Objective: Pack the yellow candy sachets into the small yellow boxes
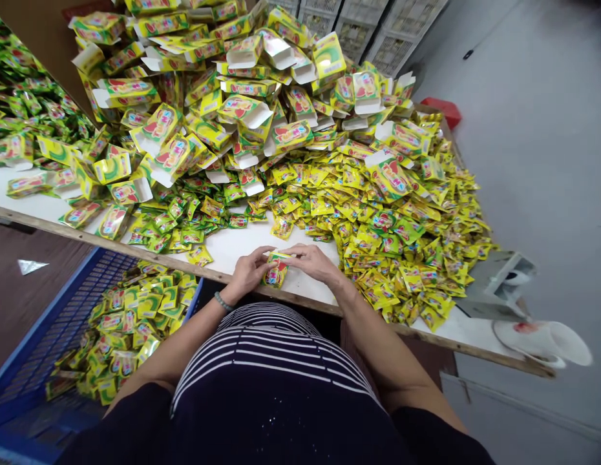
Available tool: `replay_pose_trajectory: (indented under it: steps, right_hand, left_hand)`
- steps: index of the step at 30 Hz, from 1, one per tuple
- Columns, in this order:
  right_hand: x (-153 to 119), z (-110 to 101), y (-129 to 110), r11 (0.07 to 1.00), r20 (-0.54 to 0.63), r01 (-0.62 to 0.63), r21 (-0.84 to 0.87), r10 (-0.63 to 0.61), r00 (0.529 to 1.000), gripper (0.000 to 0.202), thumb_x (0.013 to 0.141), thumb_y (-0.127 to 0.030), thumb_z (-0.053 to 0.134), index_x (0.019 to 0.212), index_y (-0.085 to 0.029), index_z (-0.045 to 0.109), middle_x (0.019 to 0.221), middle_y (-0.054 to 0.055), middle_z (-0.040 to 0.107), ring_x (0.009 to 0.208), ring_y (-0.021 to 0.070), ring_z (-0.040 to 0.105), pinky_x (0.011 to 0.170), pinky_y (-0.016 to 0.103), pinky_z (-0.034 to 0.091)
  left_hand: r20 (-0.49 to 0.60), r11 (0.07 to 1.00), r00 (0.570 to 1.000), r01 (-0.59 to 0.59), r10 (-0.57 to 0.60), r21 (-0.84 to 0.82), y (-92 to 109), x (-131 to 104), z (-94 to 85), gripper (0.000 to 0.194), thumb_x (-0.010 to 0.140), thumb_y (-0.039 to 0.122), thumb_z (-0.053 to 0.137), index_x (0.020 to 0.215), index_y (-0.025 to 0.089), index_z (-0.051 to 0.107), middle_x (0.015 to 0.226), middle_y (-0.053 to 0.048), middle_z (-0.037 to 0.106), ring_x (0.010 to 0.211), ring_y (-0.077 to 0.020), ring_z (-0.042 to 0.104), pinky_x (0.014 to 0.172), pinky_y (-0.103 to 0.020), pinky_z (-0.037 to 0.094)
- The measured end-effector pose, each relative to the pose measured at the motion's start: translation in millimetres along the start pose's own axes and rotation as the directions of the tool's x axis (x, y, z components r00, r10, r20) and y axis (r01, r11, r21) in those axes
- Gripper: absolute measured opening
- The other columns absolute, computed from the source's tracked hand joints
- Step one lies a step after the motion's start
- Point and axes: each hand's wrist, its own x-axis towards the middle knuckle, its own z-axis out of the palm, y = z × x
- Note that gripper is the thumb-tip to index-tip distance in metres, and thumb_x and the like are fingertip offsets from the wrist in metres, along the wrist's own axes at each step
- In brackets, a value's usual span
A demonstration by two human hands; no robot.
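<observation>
1. L hand [249, 274]: lower ctr of frame, thumb + fingers clamped on L side of small carton; bead bracelet [223, 301] at wrist.
2. R hand [311, 261]: just R of L hand, fingertips touching top end of same carton; can't tell if pinching or only pressing.
3. Small carton [275, 272]: yellow/green w/ red print, between both hands, lower ctr, over front edge of white table [232, 245].
4. Carton heap [242, 110]: upper ctr, many w/ white end flaps open; some spill to mid L.
5. Yellow packets [417, 271]: big pile, ctr to R, near R forearm. Green packets [24, 97]: upper L; a few green ones also mixed in nr ctr.
6. Blue crate [43, 316]: lower L, below table edge, holds more cartons [136, 310].
7. Far R: grey holder [494, 284] on table; white scoop-like item [567, 342] just below it, nr table end.
8. Upper R: stacked white crates [363, 26] behind heap.
</observation>
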Motion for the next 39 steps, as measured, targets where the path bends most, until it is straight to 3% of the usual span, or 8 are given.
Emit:
replay_pose_trajectory:
  steps: [5, 8, 12, 18, 22, 26, 33, 39]
  right_hand:
    - [-17.0, 34.4, 11.7, 0.995, -0.283, 0.096, -0.009, -0.095, 0.954, 0.028, 0.090, -0.033, 0.064, 0.113, -0.024, 0.076, 0.109, 0.008, 0.076, 0.100, 0.0226, 0.068, 0.092, 0.038, 0.054]
    - [-17.6, 40.5, 13.4, 0.977, -0.294, 0.144, -0.157, -0.185, 0.938, 0.027, 0.093, -0.032, 0.059, 0.114, -0.025, 0.075, 0.109, 0.007, 0.076, 0.102, 0.0235, 0.066, 0.095, 0.040, 0.054]
    - [-19.2, 42.5, 15.1, 0.960, -0.251, 0.137, -0.243, -0.198, 0.948, 0.036, 0.093, -0.037, 0.056, 0.123, -0.022, 0.070, 0.117, 0.009, 0.073, 0.108, 0.0257, 0.065, 0.098, 0.044, 0.052]
    - [-31.0, 56.5, 19.4, 0.980, -0.283, 0.048, -0.194, -0.103, 0.954, 0.049, 0.089, -0.046, 0.056, 0.128, -0.018, 0.066, 0.123, 0.014, 0.068, 0.105, 0.0248, 0.066, 0.094, 0.043, 0.054]
    - [-42.5, 62.1, 21.7, 0.990, -0.411, -0.095, -0.101, 0.046, 0.911, 0.064, 0.078, -0.053, 0.066, 0.129, -0.013, 0.064, 0.113, 0.014, 0.070, 0.090, 0.0228, 0.068, 0.087, 0.042, 0.056]
    - [-53.4, 65.5, 20.6, 0.991, -0.476, -0.134, -0.014, 0.112, 0.873, 0.072, 0.071, -0.057, 0.071, 0.130, -0.017, 0.063, 0.114, 0.012, 0.069, 0.090, 0.0214, 0.067, 0.083, 0.042, 0.058]
    - [-68.3, 83.3, 4.4, 0.960, -0.450, -0.271, -0.068, 0.213, 0.867, 0.094, 0.060, -0.060, 0.076, 0.140, -0.022, 0.046, 0.098, 0.008, 0.066, 0.074, 0.0206, 0.064, 0.075, 0.043, 0.059]
    - [-68.3, 97.5, -3.9, 0.938, -0.451, -0.310, -0.154, 0.212, 0.867, 0.091, 0.051, -0.065, 0.074, 0.126, -0.030, 0.036, 0.087, 0.003, 0.059, 0.065, 0.0209, 0.061, 0.063, 0.042, 0.055]
  left_hand:
    - [-0.014, 0.997, 0.999, -0.035, 0.036, 0.065, -4.7, 2.8, 0.5, 0.039, 0.087, 0.043, 0.064, 0.118, 0.020, 0.064, 0.089, -0.003, 0.076, 0.077, -0.0166, 0.070, 0.072, -0.025, 0.052]
    - [-0.038, 0.987, 0.999, -0.033, 0.039, 0.155, -2.2, 4.6, 2.1, 0.033, 0.088, 0.040, 0.063, 0.115, 0.021, 0.064, 0.085, -0.002, 0.075, 0.075, -0.0165, 0.069, 0.070, -0.025, 0.051]
    - [-0.067, 0.943, 0.997, -0.014, 0.038, 0.332, 6.0, 0.6, 9.7, 0.034, 0.093, 0.034, 0.055, 0.124, 0.021, 0.055, 0.088, -0.003, 0.075, 0.079, -0.0185, 0.070, 0.074, -0.027, 0.049]
    - [-0.062, 0.886, 0.997, -0.019, 0.053, 0.462, 7.1, -11.2, 18.7, 0.048, 0.097, 0.035, 0.048, 0.140, 0.018, 0.039, 0.096, -0.008, 0.074, 0.092, -0.0232, 0.070, 0.078, -0.029, 0.049]
    - [-0.042, 0.872, 0.998, -0.025, 0.053, 0.489, 4.4, -21.0, 22.5, 0.056, 0.097, 0.038, 0.045, 0.147, 0.016, 0.032, 0.101, -0.014, 0.073, 0.092, -0.0262, 0.070, 0.073, -0.030, 0.048]
    - [-0.017, 0.893, 0.997, -0.057, 0.072, 0.445, -0.3, -29.1, 26.5, 0.061, 0.098, 0.041, 0.043, 0.152, 0.019, 0.027, 0.102, -0.016, 0.072, 0.091, -0.0268, 0.070, 0.068, -0.030, 0.047]
    - [0.070, 0.875, 0.975, -0.222, 0.212, 0.431, -12.5, -39.9, 23.1, 0.038, 0.094, 0.030, 0.048, 0.129, 0.014, 0.053, 0.102, -0.016, 0.072, 0.092, -0.0252, 0.068, 0.066, -0.029, 0.046]
    - [0.096, 0.875, 0.960, -0.281, 0.265, 0.394, -16.4, -42.9, 17.7, 0.034, 0.090, 0.024, 0.054, 0.122, 0.012, 0.058, 0.099, -0.017, 0.071, 0.087, -0.0241, 0.069, 0.063, -0.028, 0.046]
